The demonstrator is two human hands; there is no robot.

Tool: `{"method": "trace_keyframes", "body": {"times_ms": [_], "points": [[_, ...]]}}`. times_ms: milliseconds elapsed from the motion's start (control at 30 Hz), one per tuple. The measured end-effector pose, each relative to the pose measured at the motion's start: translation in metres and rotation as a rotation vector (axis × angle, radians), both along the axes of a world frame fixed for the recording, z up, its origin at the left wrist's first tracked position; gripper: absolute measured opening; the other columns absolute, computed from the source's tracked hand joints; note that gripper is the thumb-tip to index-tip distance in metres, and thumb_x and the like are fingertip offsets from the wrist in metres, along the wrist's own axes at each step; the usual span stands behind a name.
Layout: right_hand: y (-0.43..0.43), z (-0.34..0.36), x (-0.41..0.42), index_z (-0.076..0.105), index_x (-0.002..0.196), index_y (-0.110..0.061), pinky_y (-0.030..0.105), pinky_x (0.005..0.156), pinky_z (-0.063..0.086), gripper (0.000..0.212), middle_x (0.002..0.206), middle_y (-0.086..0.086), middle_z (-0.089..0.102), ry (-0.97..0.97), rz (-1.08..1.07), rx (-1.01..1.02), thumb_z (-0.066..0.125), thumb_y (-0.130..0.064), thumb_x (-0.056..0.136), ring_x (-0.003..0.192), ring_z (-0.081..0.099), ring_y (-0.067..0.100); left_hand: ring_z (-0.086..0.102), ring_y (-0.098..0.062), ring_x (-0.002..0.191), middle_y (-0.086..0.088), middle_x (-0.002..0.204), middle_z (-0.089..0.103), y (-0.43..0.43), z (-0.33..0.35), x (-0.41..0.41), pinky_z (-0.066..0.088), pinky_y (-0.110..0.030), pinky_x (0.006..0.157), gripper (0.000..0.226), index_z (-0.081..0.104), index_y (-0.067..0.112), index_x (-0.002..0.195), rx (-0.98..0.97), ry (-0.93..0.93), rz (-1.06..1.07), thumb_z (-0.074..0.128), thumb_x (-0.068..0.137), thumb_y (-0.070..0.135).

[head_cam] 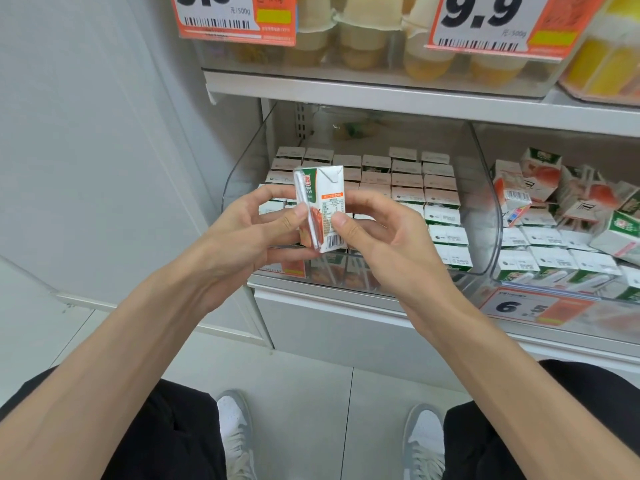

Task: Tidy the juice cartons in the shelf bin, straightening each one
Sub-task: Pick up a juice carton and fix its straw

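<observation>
Carton (323,202), one, clamped in the grip of left hand (242,233) and right hand (377,244), before two clear bins (239,168).

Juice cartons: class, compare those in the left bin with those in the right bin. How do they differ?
The left bin's cartons stand upright in even rows; several of the right bin's cartons lie tilted on top. Left bin's cartons show mostly white tops; right bin's tilted ones show printed fruit sides. Both are small white cartons.
</observation>
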State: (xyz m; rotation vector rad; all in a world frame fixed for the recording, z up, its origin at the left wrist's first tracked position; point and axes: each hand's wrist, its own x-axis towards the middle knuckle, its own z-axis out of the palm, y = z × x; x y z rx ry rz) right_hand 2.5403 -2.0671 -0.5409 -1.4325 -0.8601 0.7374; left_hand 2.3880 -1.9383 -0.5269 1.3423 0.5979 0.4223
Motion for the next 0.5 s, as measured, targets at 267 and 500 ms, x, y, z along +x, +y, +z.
{"method": "trace_keyframes", "body": {"times_ms": [267, 500], "points": [[-0.0014, 0.0015, -0.0018, 0.078, 0.113, -0.032, 0.02, 0.086, 0.06, 0.023, 0.104, -0.013, 0.08, -0.031, 0.01, -0.049, 0.082, -0.028, 0.091, 0.099, 0.074, 0.007, 0.078, -0.031, 0.103, -0.007, 0.124, 0.078, 0.0, -0.0016, 0.0006, 0.065, -0.04, 0.086, 0.04, 0.065, 0.014, 0.137, 0.079, 0.045, -0.001, 0.068, 0.098, 0.024], [-0.0014, -0.0027, -0.0007, 0.067, 0.125, -0.018, 0.026, 0.088, 0.063, 0.032, 0.114, -0.007, 0.08, 0.116, -0.064, -0.01, 0.077, -0.01, 0.095, 0.098, 0.078, 0.01, 0.075, -0.034, 0.113, -0.011, 0.129, 0.075, 0.0005, -0.0012, -0.0009, 0.063, -0.048, 0.092, 0.037, 0.063, 0.014, 0.141, 0.042, 0.017, -0.024, 0.057, 0.107, 0.026]]}}
